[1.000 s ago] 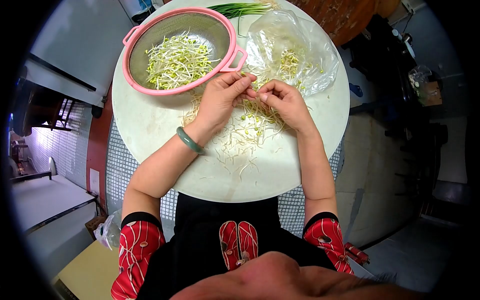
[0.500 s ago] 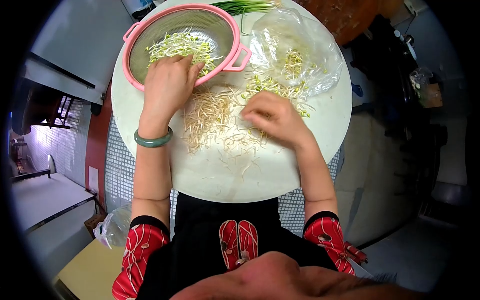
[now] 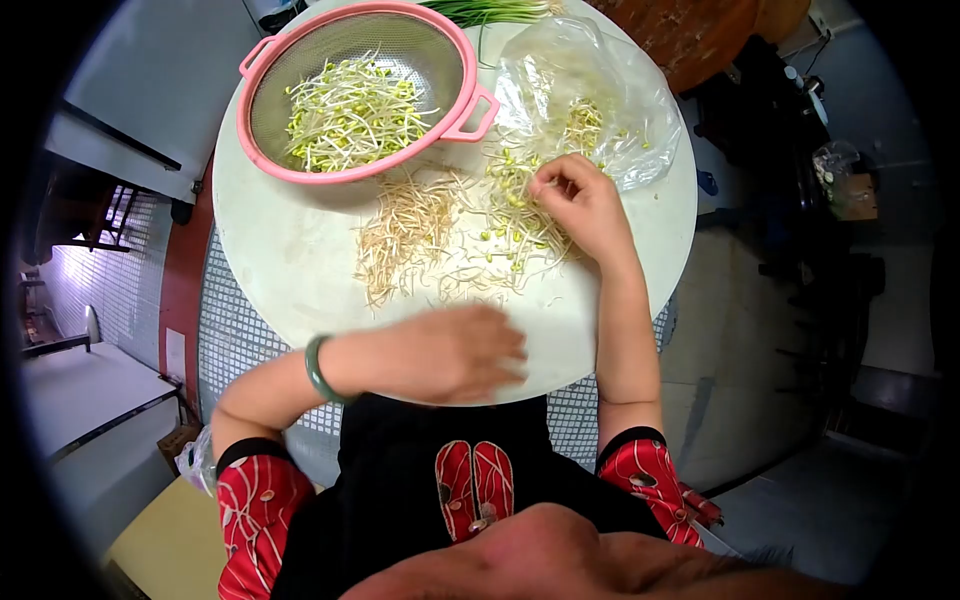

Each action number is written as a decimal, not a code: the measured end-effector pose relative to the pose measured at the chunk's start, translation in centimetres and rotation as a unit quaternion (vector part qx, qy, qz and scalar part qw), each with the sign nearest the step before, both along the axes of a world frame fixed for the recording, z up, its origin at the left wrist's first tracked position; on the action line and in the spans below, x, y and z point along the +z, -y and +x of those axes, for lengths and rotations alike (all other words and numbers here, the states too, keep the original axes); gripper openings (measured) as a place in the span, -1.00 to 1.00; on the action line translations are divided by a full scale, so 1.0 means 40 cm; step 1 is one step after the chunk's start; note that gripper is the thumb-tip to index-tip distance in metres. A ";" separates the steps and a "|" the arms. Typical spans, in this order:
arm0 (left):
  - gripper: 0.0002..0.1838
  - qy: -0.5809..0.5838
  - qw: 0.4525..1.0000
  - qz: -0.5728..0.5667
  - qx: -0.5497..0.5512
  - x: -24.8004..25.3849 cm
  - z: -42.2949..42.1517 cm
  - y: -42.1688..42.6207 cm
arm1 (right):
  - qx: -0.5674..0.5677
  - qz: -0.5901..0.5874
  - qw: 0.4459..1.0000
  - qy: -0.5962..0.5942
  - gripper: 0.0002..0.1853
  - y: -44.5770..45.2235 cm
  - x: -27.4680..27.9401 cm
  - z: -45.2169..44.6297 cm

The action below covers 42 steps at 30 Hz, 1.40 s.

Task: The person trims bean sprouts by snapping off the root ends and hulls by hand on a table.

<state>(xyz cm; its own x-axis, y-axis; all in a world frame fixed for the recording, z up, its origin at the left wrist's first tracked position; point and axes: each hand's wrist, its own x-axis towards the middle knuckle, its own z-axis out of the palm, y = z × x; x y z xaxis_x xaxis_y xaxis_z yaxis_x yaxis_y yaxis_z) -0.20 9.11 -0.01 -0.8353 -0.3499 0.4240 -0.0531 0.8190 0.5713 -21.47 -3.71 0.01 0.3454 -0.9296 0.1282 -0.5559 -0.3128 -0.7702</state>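
Observation:
My left hand (image 3: pixel 450 355), with a green bangle at the wrist, is over the table's near edge; motion smears its fingers. My right hand (image 3: pixel 585 205) is closed in a pinch at the edge of the loose bean sprouts (image 3: pixel 515 190); what lies between its fingertips is too small to make out. To the left of these sprouts is a heap of thin brownish root ends (image 3: pixel 405 235). A pink-rimmed mesh colander (image 3: pixel 262 150) holds a mound of bean sprouts with yellow-green heads (image 3: pixel 355 115).
A clear plastic bag (image 3: pixel 640 110) with some sprouts inside lies at the far right of the round white table (image 3: pixel 275 260). Green onions (image 3: pixel 490 12) rest at the far edge. On the left, lower down, stands a yellowish surface (image 3: pixel 165 545).
My left hand has left the sprouts in the colander and come back to the table's near edge. My right hand has shifted slightly right and away from me, toward the loose sprouts.

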 end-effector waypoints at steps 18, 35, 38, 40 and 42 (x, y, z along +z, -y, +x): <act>-0.70 -0.131 0.920 0.035 0.368 0.038 0.018 0.181 | 0.036 0.162 0.942 0.292 -0.83 0.006 0.010 -0.024; -0.87 -0.151 0.859 0.286 0.397 -0.054 -0.034 0.234 | 0.063 0.111 0.985 0.118 -0.81 0.003 0.015 -0.031; -0.85 -0.195 0.829 0.382 0.358 -0.065 -0.027 0.241 | 0.045 0.098 0.987 0.122 -0.79 0.005 0.015 -0.031; -0.85 -0.206 0.815 0.425 0.336 -0.063 -0.025 0.241 | 0.033 0.071 0.989 0.127 -0.78 0.011 0.010 -0.029; -0.84 -0.216 0.803 0.456 0.316 -0.058 -0.026 0.240 | 0.020 0.036 0.990 0.135 -0.77 0.022 -0.004 -0.030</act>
<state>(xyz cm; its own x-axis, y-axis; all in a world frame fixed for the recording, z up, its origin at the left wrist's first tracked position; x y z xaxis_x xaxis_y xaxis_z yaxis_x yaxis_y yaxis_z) -1.23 -0.48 -2.35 -0.2128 -0.9760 -0.0469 0.0716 -0.0634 0.9954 -22.65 -4.57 -0.17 0.3442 -0.9261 0.1545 -0.3158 -0.2691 -0.9098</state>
